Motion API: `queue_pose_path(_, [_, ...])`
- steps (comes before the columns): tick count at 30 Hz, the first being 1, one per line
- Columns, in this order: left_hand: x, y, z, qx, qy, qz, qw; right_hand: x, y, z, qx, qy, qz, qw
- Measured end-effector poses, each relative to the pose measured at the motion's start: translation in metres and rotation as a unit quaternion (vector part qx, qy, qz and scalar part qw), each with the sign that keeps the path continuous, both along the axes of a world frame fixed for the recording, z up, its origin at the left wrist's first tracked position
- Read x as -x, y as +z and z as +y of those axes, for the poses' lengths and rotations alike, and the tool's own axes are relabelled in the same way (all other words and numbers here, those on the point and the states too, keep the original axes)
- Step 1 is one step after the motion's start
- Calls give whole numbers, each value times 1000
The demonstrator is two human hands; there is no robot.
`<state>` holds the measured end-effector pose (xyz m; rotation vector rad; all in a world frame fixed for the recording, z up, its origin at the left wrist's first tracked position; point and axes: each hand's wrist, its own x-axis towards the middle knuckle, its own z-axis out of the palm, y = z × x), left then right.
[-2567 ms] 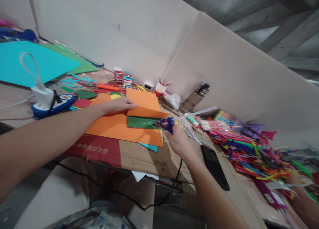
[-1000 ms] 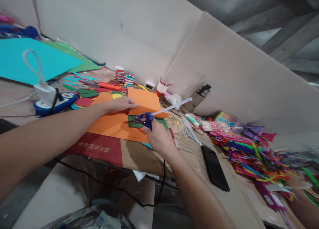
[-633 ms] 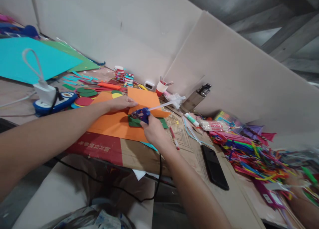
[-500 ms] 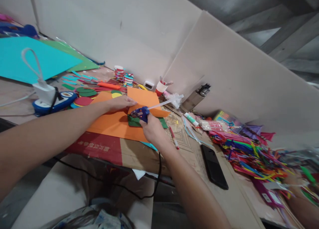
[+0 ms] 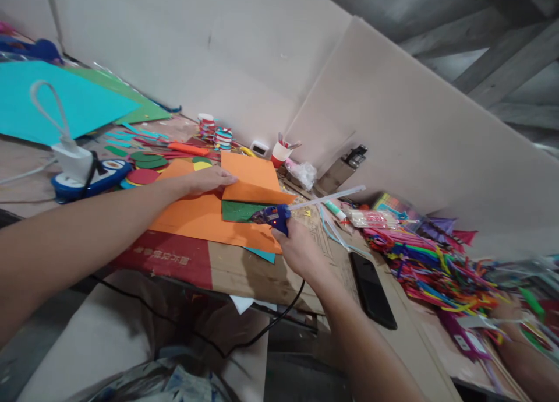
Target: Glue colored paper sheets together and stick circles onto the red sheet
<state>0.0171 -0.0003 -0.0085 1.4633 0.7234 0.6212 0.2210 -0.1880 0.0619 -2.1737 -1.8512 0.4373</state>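
Observation:
My left hand [image 5: 213, 179] pinches the left edge of a raised orange paper flap [image 5: 253, 175]. Under the flap lies a green paper strip [image 5: 236, 211], on top of a larger orange sheet [image 5: 196, 218]. In my right hand [image 5: 297, 244] is a blue hot glue gun [image 5: 276, 217], its nozzle pointing left over the green strip. A clear glue stick [image 5: 329, 198] juts from the back of the gun. A black cord [image 5: 262, 332] hangs from it below the table edge. A corner of blue paper [image 5: 262, 254] shows beneath the orange sheet.
A black phone [image 5: 372, 289] lies on the cardboard at right, near a heap of coloured pipe cleaners [image 5: 432, 268]. Left stands a blue power strip [image 5: 91, 177] with a white plug. Paper circles [image 5: 144, 176] lie behind my left arm. Another person's arm [image 5: 519, 349] is at far right.
My right hand has moved the glue gun to the right along the green strip, uncovering more of it. My left hand still holds the orange flap.

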Motion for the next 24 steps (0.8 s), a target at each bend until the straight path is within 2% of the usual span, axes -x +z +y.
queue_pose_path(5, [0, -1, 1, -2, -1, 0, 1000, -17, 1, -4, -15, -29, -1, 999])
queue_pose_path(12, [0, -5, 3, -7, -16, -10, 1000, 11, -6, 1, -17, 11, 26, 999])
queue_pose_path(14, [0, -5, 3, -2, -14, -5, 1000, 11, -7, 1, -20, 18, 36, 999])
queue_pose_path(19, [0, -2, 1, 0, -9, 3, 1000, -24, -7, -5, -23, -46, 13, 999])
queue_pose_path(24, [0, -8, 6, -2, -30, -10, 999, -58, -9, -6, -19, -98, -33, 994])
